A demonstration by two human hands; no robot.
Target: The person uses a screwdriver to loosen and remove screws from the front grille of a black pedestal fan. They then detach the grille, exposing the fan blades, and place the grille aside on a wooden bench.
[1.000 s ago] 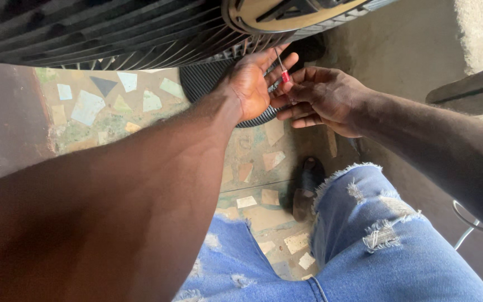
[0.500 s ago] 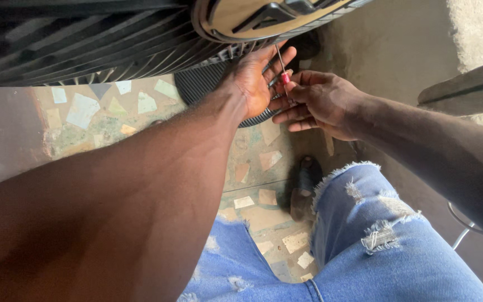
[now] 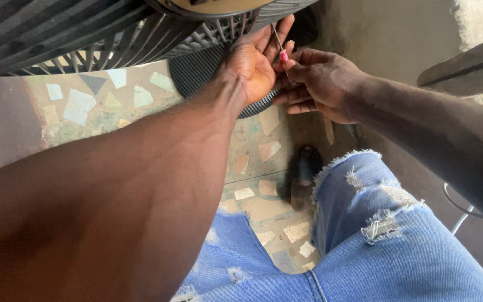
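Pinching one screwdriver with right hand; left hand spread open against one fan grille.

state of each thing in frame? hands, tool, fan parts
left hand: open, palm against the fan grille
right hand: closed on the screwdriver
screwdriver: held, thin shaft pointing up at the grille
fan grille: dark, tilted overhead
fan base: resting on the floor
black shoe: on the floor

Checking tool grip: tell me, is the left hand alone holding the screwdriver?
No, the right hand grips the screwdriver, while the left hand braces beside it.
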